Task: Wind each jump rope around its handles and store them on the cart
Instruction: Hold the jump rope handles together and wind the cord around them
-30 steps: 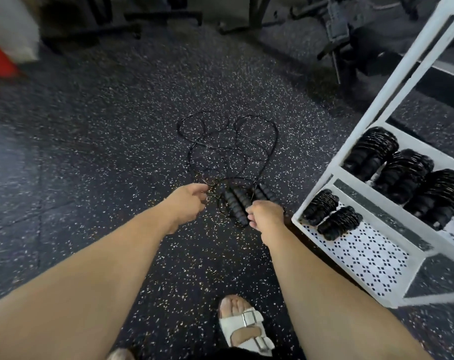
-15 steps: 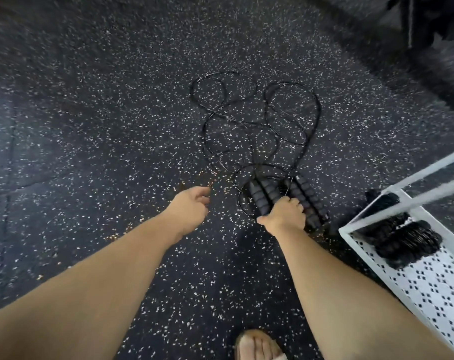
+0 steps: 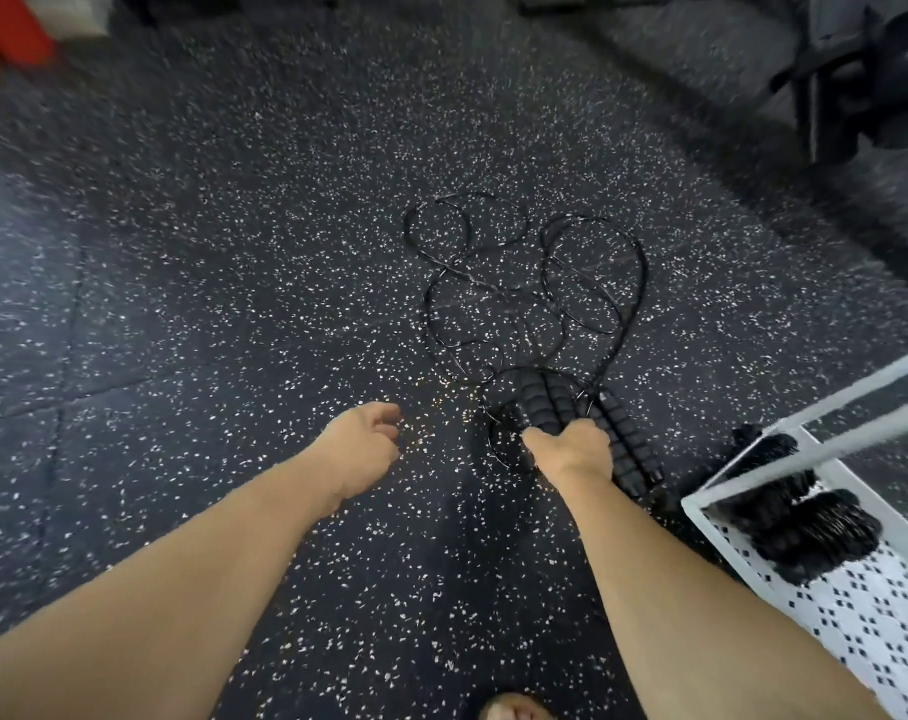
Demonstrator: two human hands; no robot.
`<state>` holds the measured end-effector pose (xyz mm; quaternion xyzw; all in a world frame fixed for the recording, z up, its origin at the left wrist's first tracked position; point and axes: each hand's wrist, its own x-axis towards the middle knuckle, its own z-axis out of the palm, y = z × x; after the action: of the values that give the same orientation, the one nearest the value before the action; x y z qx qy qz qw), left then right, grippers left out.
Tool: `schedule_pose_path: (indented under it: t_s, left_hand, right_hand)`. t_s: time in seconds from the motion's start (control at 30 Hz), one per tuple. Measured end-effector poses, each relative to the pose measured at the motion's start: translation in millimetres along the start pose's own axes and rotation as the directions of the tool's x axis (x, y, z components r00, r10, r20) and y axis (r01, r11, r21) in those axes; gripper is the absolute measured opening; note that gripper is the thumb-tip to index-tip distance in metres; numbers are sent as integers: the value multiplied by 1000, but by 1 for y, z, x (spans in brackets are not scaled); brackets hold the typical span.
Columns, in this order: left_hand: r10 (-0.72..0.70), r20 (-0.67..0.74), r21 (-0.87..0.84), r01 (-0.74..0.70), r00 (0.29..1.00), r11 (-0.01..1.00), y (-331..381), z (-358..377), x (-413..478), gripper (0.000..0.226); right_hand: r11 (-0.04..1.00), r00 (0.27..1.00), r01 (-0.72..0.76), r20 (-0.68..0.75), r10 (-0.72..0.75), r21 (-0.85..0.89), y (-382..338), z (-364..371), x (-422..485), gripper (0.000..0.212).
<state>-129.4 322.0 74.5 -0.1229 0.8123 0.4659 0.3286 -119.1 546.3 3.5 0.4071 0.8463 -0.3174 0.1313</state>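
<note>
Rope [image 3: 644, 283] pickup step: our right grip [image 3: 569, 449] clamps the handles [image 3: 543, 402], left grip [image 3: 361, 439] loose, empty; next we lift and wind.

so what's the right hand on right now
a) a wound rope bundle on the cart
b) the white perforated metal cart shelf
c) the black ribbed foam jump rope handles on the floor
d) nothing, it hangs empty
C: the right hand grips the near ends of the black ribbed foam jump rope handles lying on the dark speckled rubber floor, apart from the white perforated metal cart.
</note>
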Motion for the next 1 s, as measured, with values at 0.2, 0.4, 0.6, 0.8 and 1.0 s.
schedule_pose_path:
  t_s: [0.2, 0.4, 0.6, 0.8, 1.0]
  left_hand:
    - [21, -98, -48, -26, 995, 999, 31, -26, -66, 59]
    - [3, -161, -243, -42, 987, 969, 54, -39, -147, 57]
    - [-3, -192, -633, -122, 981, 765, 65, -53, -225, 16]
    - [44, -161, -756, -152, 986, 637, 64, -75, -273, 42]
    - [125, -6, -888, -63, 992, 455, 57, -101, -291, 34]
  right_hand:
    - [955, 989, 106, 74, -131, 276, -52, -43, -81, 29]
    - [895, 936, 272, 119, -331, 353, -84, -81, -183, 45]
    - [818, 869, 368, 149, -472, 442, -99, -119, -267, 32]
    - [755, 816, 200, 320, -481, 625, -114, -125, -336, 48]
    - [731, 694, 74, 492, -526, 678, -116, -109, -377, 24]
